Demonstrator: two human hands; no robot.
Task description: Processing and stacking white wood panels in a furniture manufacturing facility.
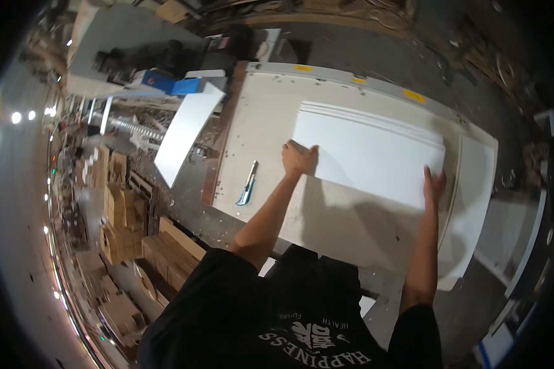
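Note:
A stack of several white rectangular boards [369, 150] lies on the pale worktable [271, 111], its layered edges showing along the far side. My left hand [300, 158] grips the near left corner of the stack, thumb over the top and fingers around the end. At the right end, my right hand [434, 184] closes on the near corner, with some fingers hidden behind the edge. To the left of my left hand, a teal utility knife [247, 183] lies on the tabletop.
A metal rail [338, 74] with yellow labels borders the table's far edge. Left of the table stands a machine with a blue part [166, 83], beside a tilted white panel [189, 135]. Stacked brown cardboard [172, 258] occupies the floor at lower left.

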